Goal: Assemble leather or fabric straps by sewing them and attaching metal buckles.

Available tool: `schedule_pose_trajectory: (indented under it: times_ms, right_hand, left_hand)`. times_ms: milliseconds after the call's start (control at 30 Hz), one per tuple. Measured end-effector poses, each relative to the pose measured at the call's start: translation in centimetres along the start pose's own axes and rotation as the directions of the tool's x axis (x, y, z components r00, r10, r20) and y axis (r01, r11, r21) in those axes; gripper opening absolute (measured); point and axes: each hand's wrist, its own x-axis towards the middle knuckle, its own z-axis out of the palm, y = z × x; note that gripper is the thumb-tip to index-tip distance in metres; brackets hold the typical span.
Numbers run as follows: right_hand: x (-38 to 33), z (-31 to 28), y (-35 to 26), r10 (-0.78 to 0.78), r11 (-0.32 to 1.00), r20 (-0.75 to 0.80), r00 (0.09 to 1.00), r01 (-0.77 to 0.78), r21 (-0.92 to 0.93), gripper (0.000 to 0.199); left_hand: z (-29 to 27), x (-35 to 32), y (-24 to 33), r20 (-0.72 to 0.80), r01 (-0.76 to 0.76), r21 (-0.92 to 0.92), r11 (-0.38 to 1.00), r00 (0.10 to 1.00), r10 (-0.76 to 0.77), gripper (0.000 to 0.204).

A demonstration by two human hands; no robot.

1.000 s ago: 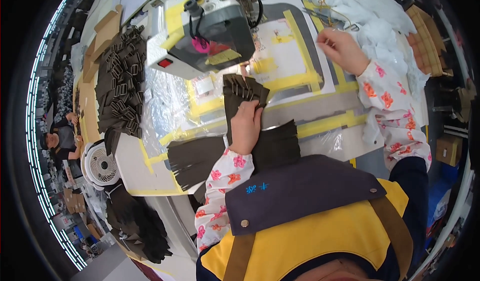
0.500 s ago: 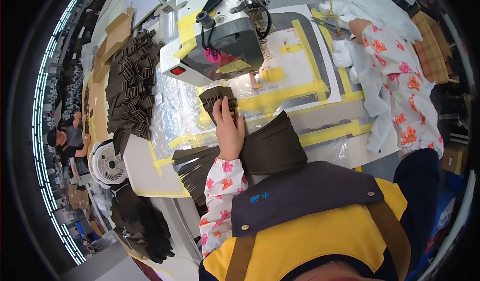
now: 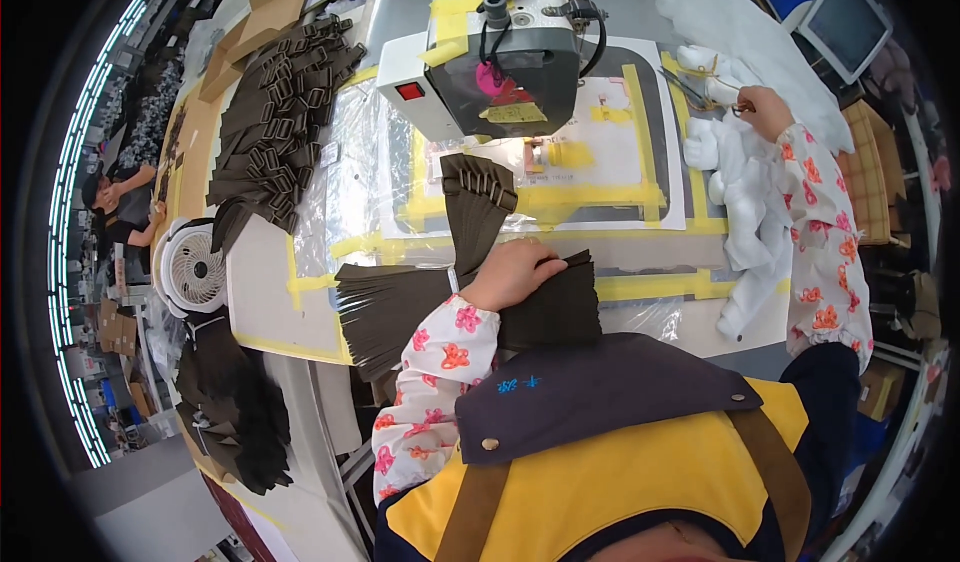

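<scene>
My left hand (image 3: 515, 274) lies over a fanned stack of dark brown fabric strips (image 3: 555, 307), its fingers curled together on the upper edge; the fingertips are partly hidden. Just beyond it, a small bundle of dark strips with metal buckles (image 3: 480, 184) lies in front of the white sewing machine (image 3: 500, 67). To the left of the wrist spreads another fan of dark strips (image 3: 390, 297). At the far right, my right hand (image 3: 768, 114) is closed around the handles of scissors (image 3: 685, 87), which lie by white padding and a tan cord.
A large heap of buckled strips (image 3: 285, 112) lies on the left beside an open cardboard box (image 3: 270, 12). A white fan (image 3: 195, 267) stands at the left table edge. White wadding (image 3: 745, 242) hangs along the right side. A co-worker (image 3: 125, 197) is far left.
My left hand has drawn back from the buckled bundle onto the stack of plain strips nearer me. The buckled bundle now lies uncovered. The whole view has shifted slightly.
</scene>
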Motion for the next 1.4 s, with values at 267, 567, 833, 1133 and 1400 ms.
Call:
schedule_pose_trajectory:
  times_ms: [267, 567, 833, 1133, 1400]
  right_hand:
    - [-8.8, -0.7, -9.4, 0.122, 0.917, -0.392, 0.912, 0.047, 0.396, 0.019]
    - [-12.4, 8.1, -16.6, -0.027, 0.280, 0.101, 0.995, -0.089, 0.956, 0.012]
    - [-9.9, 10.6, -23.9, 0.021, -0.355, 0.214, 0.977, -0.193, 0.915, 0.015]
    - [-7.2, 13.5, -28.1, -0.035, -0.005, 0.268, 0.963, -0.269, 0.963, 0.015]
    - [-7.2, 12.5, -27.7, -0.156, 0.279, 0.236, 0.959, -0.187, 0.942, 0.009]
  left_hand:
    - [-1.0, 2.2, -2.4, 0.164, 0.059, -0.139, 0.989, 0.986, -0.035, 0.022]
    - [-1.2, 1.0, -1.5, -0.320, -0.066, -0.370, 0.927, 0.946, -0.060, 0.012]
    - [-0.8, 0.3, -1.8, -0.325, -0.055, -0.558, 0.828, 0.933, -0.158, 0.014]
    - [-0.8, -0.8, -0.9, -0.505, -0.125, -0.426, 0.896, 0.855, -0.121, 0.009]
    - [-1.1, -0.8, 0.4, -0.539, -0.278, -0.238, 0.931, 0.835, 0.112, 0.017]
